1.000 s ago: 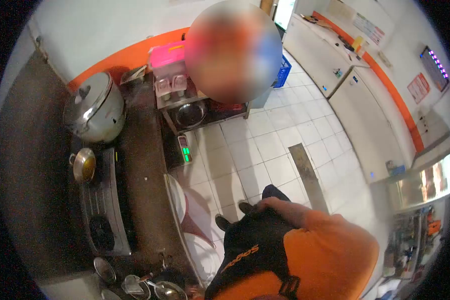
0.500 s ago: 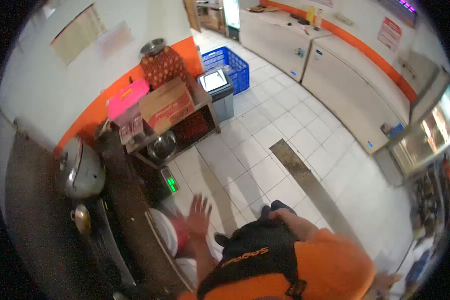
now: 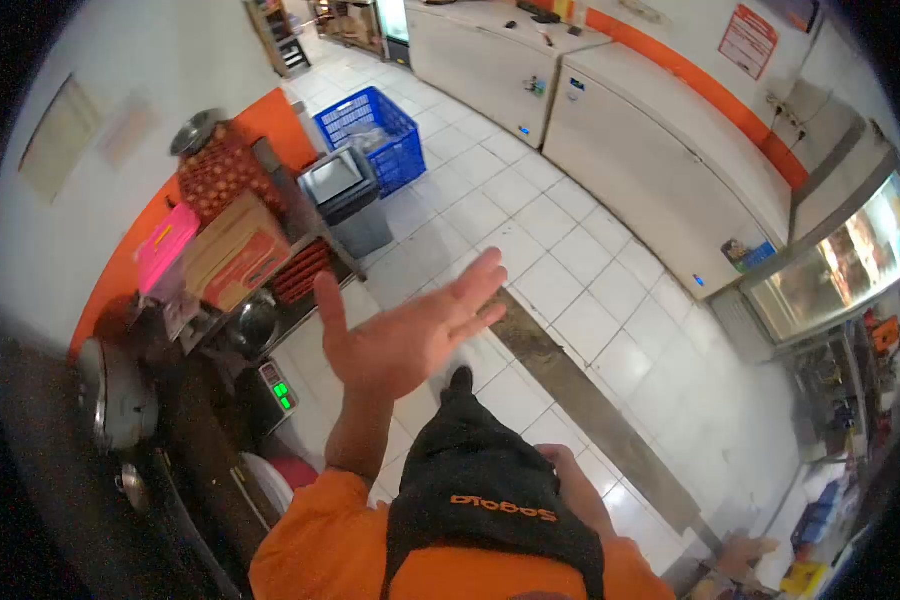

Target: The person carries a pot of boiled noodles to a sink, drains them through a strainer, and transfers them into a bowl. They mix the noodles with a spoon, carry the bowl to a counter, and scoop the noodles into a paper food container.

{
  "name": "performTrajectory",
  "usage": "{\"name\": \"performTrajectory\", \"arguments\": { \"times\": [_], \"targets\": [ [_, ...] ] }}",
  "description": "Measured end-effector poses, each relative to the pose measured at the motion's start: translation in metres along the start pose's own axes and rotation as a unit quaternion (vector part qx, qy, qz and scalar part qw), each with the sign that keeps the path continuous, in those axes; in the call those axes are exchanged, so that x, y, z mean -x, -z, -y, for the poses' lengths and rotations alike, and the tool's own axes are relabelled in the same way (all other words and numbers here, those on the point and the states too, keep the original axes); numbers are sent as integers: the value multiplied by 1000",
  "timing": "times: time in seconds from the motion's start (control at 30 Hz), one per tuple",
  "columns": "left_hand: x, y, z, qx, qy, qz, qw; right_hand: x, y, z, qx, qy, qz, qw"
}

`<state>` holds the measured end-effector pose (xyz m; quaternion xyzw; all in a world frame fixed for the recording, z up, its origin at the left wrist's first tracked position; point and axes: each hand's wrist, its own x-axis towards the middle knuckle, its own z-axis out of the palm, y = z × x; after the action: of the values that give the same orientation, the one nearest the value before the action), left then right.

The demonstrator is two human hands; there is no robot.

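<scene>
My left hand [image 3: 405,335] is raised in front of me, open with the fingers spread, and holds nothing. Behind it lies the white tiled floor [image 3: 540,215]. I wear a black apron [image 3: 480,450] with orange lettering over an orange shirt. At the apron's right edge is my right hand [image 3: 562,468], close to or touching the cloth. Its fingers are mostly hidden. A scale with a green display [image 3: 279,388] stands below and left of my left hand.
On the left are a cardboard box [image 3: 232,250], a pink-lidded container [image 3: 167,247], a grey bin [image 3: 355,215] and a large pot [image 3: 120,395]. A blue crate [image 3: 400,160] sits beyond. White chest freezers [image 3: 660,170] line the right. Another person's hand [image 3: 748,553] shows lower right.
My left hand has risen from beside the counter to in front of me. My view has shifted, so the shelf and crate sit further left. My right hand stays by the apron.
</scene>
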<state>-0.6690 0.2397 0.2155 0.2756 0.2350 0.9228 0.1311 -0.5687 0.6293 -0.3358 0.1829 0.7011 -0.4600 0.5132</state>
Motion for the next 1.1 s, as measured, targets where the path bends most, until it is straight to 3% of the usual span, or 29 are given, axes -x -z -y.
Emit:
{"name": "performTrajectory", "arguments": {
  "times": [0.03, 0.1, 0.13, 0.17, 0.2, 0.23, 0.27, 0.3, 0.33, 0.4, 0.43, 0.47, 0.5, 0.53, 0.57, 0.6, 0.63, 0.67, 0.73, 0.77, 0.8, 0.83, 0.87, 0.9, 0.93, 0.97, 1.03, 1.07, 1.1],
  "targets": [
    [-24, 3, 0, -127, 122, -3, 984, -15, 8, -4, -48, -6, 8, 999],
    [-64, 20, 4, -365, 344, -10, 865, -53, 23, -8, -140, -8, 35, 990],
    [-79, 51, 19, -264, 322, 55, 908, -92, 33, -25, -211, 0, 58, 976],
    [-94, 80, 25, -262, 318, 56, 909, -133, 48, -37, -267, 0, 73, 961],
    [-108, 107, 30, -343, 270, 155, 886, -160, 58, -35, -325, -34, 21, 945],
    [-122, 140, 35, -419, 217, 252, 845, -151, 74, -2, -271, -37, 34, 961],
    [-139, 210, 65, -417, 330, 204, 822, -144, 93, 35, -205, -43, 39, 977],
    [-165, 225, 44, -246, 231, 147, 930, -146, 114, 68, -146, -51, 43, 987],
    [-192, 242, 17, -60, 121, 87, 987, -148, 136, 105, -95, -58, 53, 992],
    [-179, 382, 71, -242, 78, -197, 947, -152, 184, 170, 22, -75, 76, 994],
    [-151, 436, 101, -496, 341, -164, 782, -156, 207, 200, 66, -71, 84, 992],
    [-108, 467, 125, -670, 549, -104, 489, -159, 227, 229, 103, -56, 82, 990],
    [-50, 479, 137, -524, 540, -108, 650, -147, 239, 264, 143, -1, 68, 987],
    [-29, 494, 136, -354, 509, -105, 777, -123, 250, 311, 187, 54, 48, 980],
    [-73, 479, 108, -154, 667, -265, 679, -95, 259, 362, 230, 106, 23, 967],
    [-72, 497, 89, -347, 649, -74, 672, -109, 267, 387, 147, -38, -20, 988],
    [-67, 509, 75, -509, 582, 122, 623, -117, 274, 401, 143, -43, -15, 989],
    [-102, 499, 66, -507, 585, 120, 622, -128, 286, 419, 122, -22, -44, 991],
    [-201, 470, 35, -510, 760, 97, 390, -155, 307, 462, 131, 53, -74, 987],
    [-187, 496, 36, -542, 685, 146, 463, -174, 320, 485, 127, 57, -71, 988],
    [-163, 531, 36, -474, 496, 101, 720, -198, 333, 503, 177, 74, -72, 979],
    [-158, 563, 34, -354, 252, 44, 900, -221, 348, 521, 227, 90, -73, 967],
    [-183, 585, 32, -358, 254, 42, 898, -242, 366, 546, 226, 94, -70, 967],
    [-215, 603, 35, -525, 443, 123, 716, -262, 387, 574, 208, 67, -63, 974],
    [-254, 612, 37, -635, 590, 184, 464, -277, 405, 601, 199, 41, -53, 978],
    [-320, 599, 26, -588, 632, 55, 502, -290, 426, 632, 221, 50, -41, 973],
    [-344, 659, 28, -601, 627, 2, 496, -321, 461, 709, 235, 113, -39, 965],
    [-342, 682, 28, -604, 623, -44, 496, -334, 482, 749, 310, 124, -12, 943],
    [-340, 709, 29, -655, 521, -18, 547, -354, 498, 793, 336, 146, 6, 930]
  ]
}}
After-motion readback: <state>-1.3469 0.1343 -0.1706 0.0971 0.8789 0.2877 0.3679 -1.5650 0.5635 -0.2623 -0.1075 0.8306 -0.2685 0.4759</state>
